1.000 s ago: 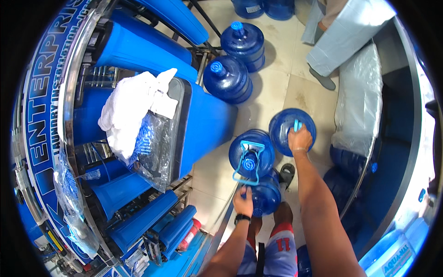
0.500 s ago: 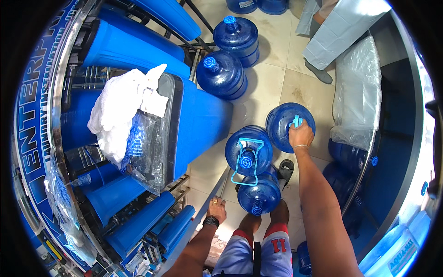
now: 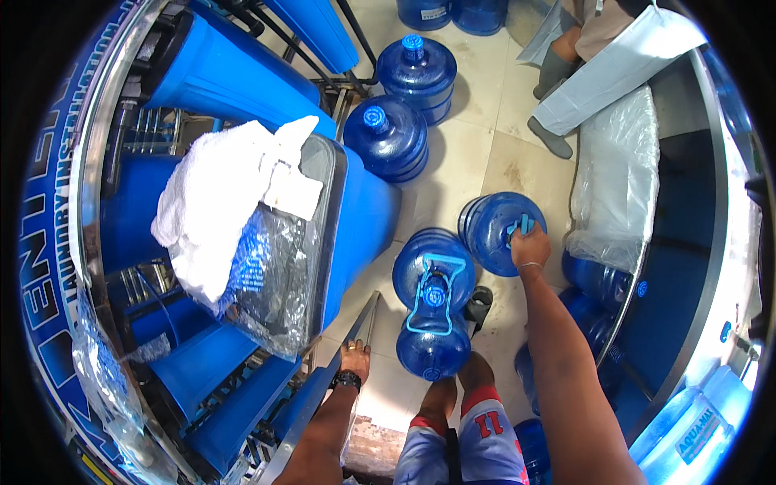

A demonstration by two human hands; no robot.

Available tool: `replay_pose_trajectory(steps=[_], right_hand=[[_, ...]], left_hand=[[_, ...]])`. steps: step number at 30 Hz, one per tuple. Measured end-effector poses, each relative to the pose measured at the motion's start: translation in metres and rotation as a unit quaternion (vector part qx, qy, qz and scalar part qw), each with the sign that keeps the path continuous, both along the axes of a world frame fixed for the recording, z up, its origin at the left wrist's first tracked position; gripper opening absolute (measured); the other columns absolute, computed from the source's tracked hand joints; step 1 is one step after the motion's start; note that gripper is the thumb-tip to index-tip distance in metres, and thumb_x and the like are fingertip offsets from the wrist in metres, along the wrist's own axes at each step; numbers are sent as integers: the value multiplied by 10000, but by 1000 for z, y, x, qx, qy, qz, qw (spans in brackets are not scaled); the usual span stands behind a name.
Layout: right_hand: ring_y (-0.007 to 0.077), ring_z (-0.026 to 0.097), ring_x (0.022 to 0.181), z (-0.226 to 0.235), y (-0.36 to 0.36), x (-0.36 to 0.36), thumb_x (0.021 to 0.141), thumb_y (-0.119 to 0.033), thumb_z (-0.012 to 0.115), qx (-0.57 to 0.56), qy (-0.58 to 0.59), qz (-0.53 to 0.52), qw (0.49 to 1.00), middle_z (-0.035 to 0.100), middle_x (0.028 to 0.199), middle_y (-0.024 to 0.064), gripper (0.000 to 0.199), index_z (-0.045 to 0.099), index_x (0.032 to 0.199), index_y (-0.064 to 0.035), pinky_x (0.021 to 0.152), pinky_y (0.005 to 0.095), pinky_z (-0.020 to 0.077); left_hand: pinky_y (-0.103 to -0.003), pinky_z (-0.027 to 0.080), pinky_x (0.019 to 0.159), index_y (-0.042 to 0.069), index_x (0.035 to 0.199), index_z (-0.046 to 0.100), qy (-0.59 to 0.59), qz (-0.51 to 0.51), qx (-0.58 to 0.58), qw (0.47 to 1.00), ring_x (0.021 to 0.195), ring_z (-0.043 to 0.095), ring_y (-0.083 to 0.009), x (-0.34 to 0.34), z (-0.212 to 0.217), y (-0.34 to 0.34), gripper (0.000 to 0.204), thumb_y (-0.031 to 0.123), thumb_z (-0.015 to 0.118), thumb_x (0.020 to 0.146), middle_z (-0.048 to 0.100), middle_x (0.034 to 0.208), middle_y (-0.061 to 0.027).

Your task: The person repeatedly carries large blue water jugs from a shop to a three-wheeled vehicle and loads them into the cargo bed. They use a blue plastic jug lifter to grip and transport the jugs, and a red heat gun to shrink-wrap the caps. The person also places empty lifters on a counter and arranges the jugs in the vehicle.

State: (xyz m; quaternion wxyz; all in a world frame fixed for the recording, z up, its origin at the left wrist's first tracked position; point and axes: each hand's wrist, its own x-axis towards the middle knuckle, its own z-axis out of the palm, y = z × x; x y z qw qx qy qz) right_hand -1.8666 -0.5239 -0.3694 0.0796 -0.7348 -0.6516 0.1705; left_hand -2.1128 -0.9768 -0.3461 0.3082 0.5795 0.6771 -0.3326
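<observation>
My right hand (image 3: 529, 245) is closed round the light-blue handle at the neck of a large blue water jug (image 3: 495, 222). That jug leans, its ribbed side showing at the left. Beside it, to the left, stands another blue jug (image 3: 411, 271) with a light-blue carrying handle (image 3: 428, 330) round its neck. A third jug (image 3: 420, 346) is close to my legs, its capped neck pointing toward me. Over by the edge of a metal frame (image 3: 365, 319), my left hand (image 3: 354, 361) has its fingers out and holds nothing; whether it rests on the frame I cannot tell.
A tall blue bin (image 3: 368, 222) with a white towel (image 3: 214, 206) and clear plastic on top stands left, among blue filter housings (image 3: 218, 77). Two more jugs (image 3: 388, 149) stand beyond it. Another person's boots (image 3: 551, 137) and a plastic-wrapped rack (image 3: 610, 178) are at right.
The jug in my right hand has gone from nearly upright to leaning, and its side now shows. My left hand sits a little further left. The other person's legs have shifted.
</observation>
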Motion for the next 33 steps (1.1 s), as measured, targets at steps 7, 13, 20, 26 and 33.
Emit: replay_pose_trajectory(steps=[7, 13, 20, 26, 33], right_hand=[[456, 691, 823, -8, 0, -3, 811, -269, 690, -24, -14, 3, 1000, 714, 854, 251, 307, 699, 980, -13, 779, 540, 542], [454, 695, 805, -13, -4, -5, 791, -261, 709, 3, -28, 14, 1000, 712, 847, 253, 280, 672, 925, -17, 762, 541, 548], [449, 699, 807, -11, -4, -5, 778, -290, 721, -11, -13, 11, 1000, 717, 848, 245, 308, 674, 928, -25, 761, 539, 554], [449, 705, 816, -12, -4, -11, 771, -305, 714, -3, -26, 10, 1000, 721, 853, 243, 309, 682, 919, -36, 773, 538, 562], [448, 706, 807, -2, -1, -14, 799, -280, 679, -39, -9, -6, 999, 724, 847, 242, 282, 693, 936, -35, 769, 536, 560]], left_hand=[[-514, 346, 1085, 108, 1174, 670, -4, 10, -32, 999, 1245, 526, -321, -15, -9, -5, 285, 191, 505, 958, 615, 1214, -111], [-510, 388, 1027, 117, 1142, 675, -17, 45, -20, 999, 1209, 549, -313, -10, -8, 0, 268, 176, 493, 955, 632, 1182, -101], [-509, 381, 1062, 119, 1240, 644, -11, 33, 11, 999, 1218, 563, -308, -16, -7, -2, 335, 176, 495, 946, 639, 1232, -108], [-533, 402, 1064, 145, 1352, 556, -118, 321, 50, 938, 1270, 535, -358, -12, 10, 45, 603, 286, 761, 803, 584, 1312, -151], [-727, 116, 1173, 288, 1617, 219, -163, -157, 194, 955, 1538, 180, -401, 75, 16, 153, 1013, 345, 799, 788, 179, 1671, -171]])
